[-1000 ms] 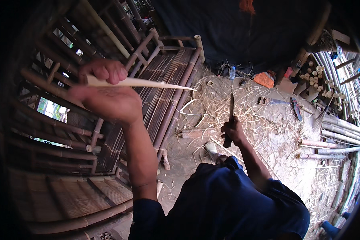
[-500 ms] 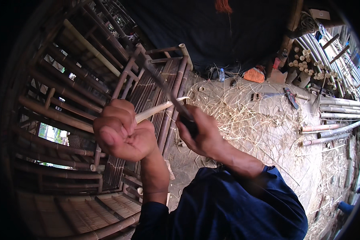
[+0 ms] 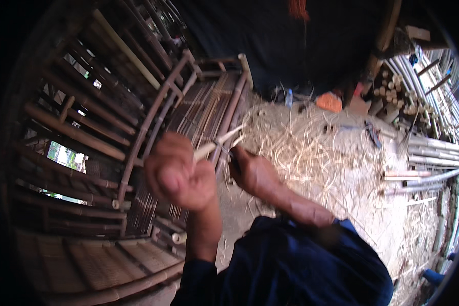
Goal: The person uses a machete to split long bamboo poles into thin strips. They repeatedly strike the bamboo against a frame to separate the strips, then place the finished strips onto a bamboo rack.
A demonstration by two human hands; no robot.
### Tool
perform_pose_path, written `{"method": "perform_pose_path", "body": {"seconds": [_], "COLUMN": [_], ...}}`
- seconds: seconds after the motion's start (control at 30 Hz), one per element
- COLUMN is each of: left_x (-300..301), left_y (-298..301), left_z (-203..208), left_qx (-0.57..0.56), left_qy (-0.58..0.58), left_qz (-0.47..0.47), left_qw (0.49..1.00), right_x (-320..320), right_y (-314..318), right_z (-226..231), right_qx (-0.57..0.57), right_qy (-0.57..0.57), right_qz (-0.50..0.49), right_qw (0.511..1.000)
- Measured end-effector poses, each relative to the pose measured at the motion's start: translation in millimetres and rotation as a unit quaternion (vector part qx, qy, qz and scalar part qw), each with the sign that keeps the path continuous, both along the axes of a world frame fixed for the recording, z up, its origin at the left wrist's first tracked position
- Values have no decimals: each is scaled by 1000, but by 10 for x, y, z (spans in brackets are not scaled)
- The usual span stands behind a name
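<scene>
- Big dark cloth point(image 3: 301, 51) hanging across the back of this shelter, and below it an earthen floor point(image 3: 362, 188) strewn with curly pale shavings point(image 3: 296, 135).
- Left side of the view: a slatted bamboo bench point(image 3: 209, 102) running away from the person; over on the right, bamboo poles point(image 3: 433, 153) lying stacked.
- Now the hands, and they're close together! The left hand point(image 3: 181, 173) is a tight fist, fingers curled right round the lower end of a pale strip point(image 3: 205, 151).
- The right hand point(image 3: 255, 173) sits just to its right, closed on the dark handle point(image 3: 234, 171) of a knife, whose blade point(image 3: 224, 147) is blurred.
- Here's the relation to watch: from the right hand, the strip lies up and to the left, its far end just beyond the knuckles. The left is the nearer hand, touching it.
- The strip's long axis slants up and rightward out of the fist, pointing away from the person; the far end looks forked, two pale tips. The blade slants the opposite way, up-left, crossing it near the fork; whether they touch, I cannot tell.
</scene>
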State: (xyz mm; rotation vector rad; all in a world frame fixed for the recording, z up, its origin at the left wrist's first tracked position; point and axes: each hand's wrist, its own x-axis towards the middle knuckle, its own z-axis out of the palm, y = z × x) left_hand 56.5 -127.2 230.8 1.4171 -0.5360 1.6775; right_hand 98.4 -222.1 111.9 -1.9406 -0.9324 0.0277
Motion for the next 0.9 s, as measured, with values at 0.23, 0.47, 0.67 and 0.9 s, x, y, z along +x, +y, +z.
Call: {"method": "perform_pose_path", "body": {"seconds": [0.23, 0.47, 0.67, 0.9], "left_x": [-251, -457, -650, -689], "left_y": [228, 509, 813, 1306], "left_z": [-80, -81, -160, -89], "left_qx": [49, 26, -4, -49], "left_qy": [-2, -25, -28, -78], "left_qz": [117, 160, 179, 190], "left_qw": [992, 986, 983, 977], "right_x": [-215, -392, -322, -66], "right_y": [37, 201, 478, 975], "right_z": [-99, -108, -288, -381], "right_qx": [-45, 10, -14, -82], "right_qy": [-81, -114, -108, -114], "right_qz": [-10, 80, 93, 141], "right_qw": [996, 990, 990, 980]}}
